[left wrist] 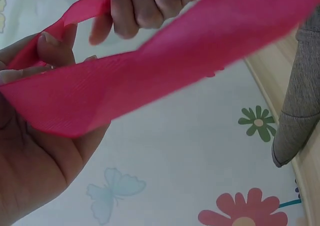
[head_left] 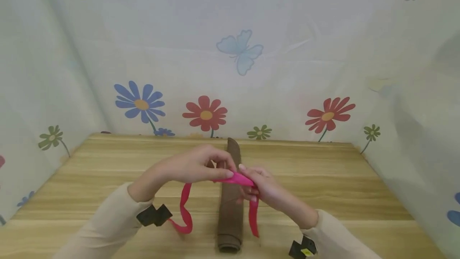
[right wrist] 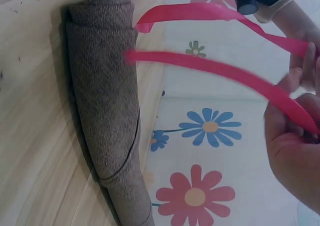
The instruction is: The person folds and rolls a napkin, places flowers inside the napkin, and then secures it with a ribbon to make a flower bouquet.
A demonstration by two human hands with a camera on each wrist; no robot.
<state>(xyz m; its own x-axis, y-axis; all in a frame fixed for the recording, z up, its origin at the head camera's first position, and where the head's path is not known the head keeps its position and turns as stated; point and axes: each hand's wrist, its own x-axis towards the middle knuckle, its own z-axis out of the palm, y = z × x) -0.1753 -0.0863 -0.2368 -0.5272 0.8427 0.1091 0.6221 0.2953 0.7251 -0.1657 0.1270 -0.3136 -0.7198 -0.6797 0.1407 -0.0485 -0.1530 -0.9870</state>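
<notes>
A bright pink ribbon (head_left: 240,179) is held up between both hands, above a rolled brown towel (head_left: 230,207). My left hand (head_left: 201,166) pinches it between thumb and fingers, coming from the left over the roll. Just right of the roll, my right hand (head_left: 267,187) grips the same ribbon, thumb on top and fingers curled under. One loose end hangs below each hand. Seen from the left wrist, the ribbon (left wrist: 150,75) runs broad across the palm of the left hand (left wrist: 35,156). In the right wrist view the towel (right wrist: 102,85) lies beside two trailing lengths of ribbon (right wrist: 210,68).
The towel roll lies lengthwise on a wood-grain table (head_left: 309,171), from the near side to the back edge. A pale cloth backdrop (head_left: 172,63) printed with flowers and butterflies encloses the back and sides. Dark blocks (head_left: 154,215) are strapped at both wrists over light sleeves.
</notes>
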